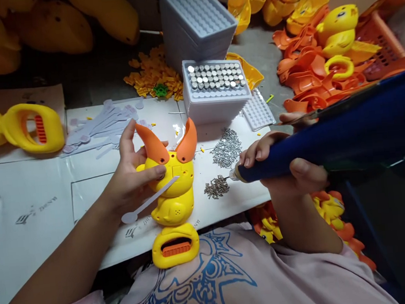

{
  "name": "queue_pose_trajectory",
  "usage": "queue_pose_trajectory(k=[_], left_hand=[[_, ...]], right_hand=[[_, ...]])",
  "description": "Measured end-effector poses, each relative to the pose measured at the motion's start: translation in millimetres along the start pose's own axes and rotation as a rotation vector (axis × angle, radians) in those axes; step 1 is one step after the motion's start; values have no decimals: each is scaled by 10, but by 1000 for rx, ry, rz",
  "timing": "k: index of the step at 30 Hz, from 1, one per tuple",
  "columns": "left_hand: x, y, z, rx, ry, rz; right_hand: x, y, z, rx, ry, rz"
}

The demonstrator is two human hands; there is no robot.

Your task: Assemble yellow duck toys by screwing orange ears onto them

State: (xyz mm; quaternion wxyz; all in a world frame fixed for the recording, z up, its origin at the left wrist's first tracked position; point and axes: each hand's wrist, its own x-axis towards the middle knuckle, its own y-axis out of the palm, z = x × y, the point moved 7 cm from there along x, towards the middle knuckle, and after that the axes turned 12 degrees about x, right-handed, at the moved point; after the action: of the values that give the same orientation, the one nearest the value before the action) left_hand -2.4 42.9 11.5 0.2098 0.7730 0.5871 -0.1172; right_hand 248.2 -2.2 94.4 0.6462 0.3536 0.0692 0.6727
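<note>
My left hand (128, 177) is closed around a yellow duck toy (173, 187), its thumb lying across the front. Two orange flaps stand apart at the toy's top, and a ring handle with an orange grip is at its lower end. A white pull strip (150, 199) with a round end hangs out of the toy's middle. In my right hand (288, 182) is a blue electric screwdriver (314, 137), tilted with its bit to the left. The bit tip is at a small pile of dark screws (217, 187); whether it carries a screw cannot be made out.
Silver screws (226, 147) lie beyond the dark ones. A tray of button cells (217, 77) stands behind, before stacked trays (198, 24). White strips (104, 125) and another yellow toy (32, 126) are at left, orange parts (305, 72) and a basket (384, 46) at right.
</note>
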Motion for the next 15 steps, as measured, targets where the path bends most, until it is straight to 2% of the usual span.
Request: queue_pose_trajectory(k=[7,15], left_hand=[[-6,24,-7,-7,47,25],[-80,63,-94,-69,81,42]], right_hand=[[-40,-23,-51,-1,-14,-18],[27,-39,103,-45,77,-23]])
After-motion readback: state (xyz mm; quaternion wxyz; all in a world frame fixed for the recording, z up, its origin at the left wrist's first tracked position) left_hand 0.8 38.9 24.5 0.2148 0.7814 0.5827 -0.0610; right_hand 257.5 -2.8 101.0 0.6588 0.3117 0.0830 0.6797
